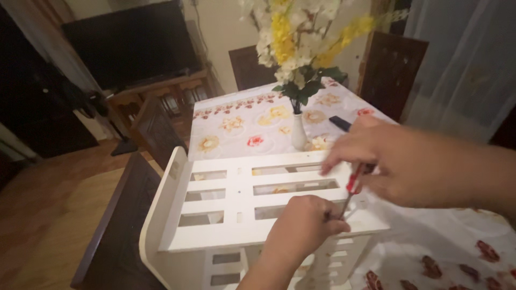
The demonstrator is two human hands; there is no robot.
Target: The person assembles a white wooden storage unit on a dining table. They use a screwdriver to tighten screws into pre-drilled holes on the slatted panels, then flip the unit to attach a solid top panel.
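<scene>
The screwdriver (352,189) you hold has a red handle and a thin dark shaft, tilted so the tip slants down toward your left. Your right hand (392,161) pinches the handle between thumb and fingertips, and most of that handle is covered by those fingers. The tip comes down right beside your left hand (303,225), whose fingers are curled and pressed together at the shaft's lower end (whether they pinch a screw there is hidden).

Under both hands sits the white rack (242,207), a slatted plastic piece with rows of oblong openings in its top panel and a rounded side wall to the left of your left hand. Its lower tiers show below your left wrist, cut off by the bottom edge.

The rack rests on the counter (236,121), covered with a flower-print cloth. Beyond your right hand stands a slim white vase (299,131) of yellow and white flowers (293,37), with a small dark object (339,123) lying just beside your right knuckles, too blurred to identify. A dark wooden chair (115,231) stands to the left of the rack.
</scene>
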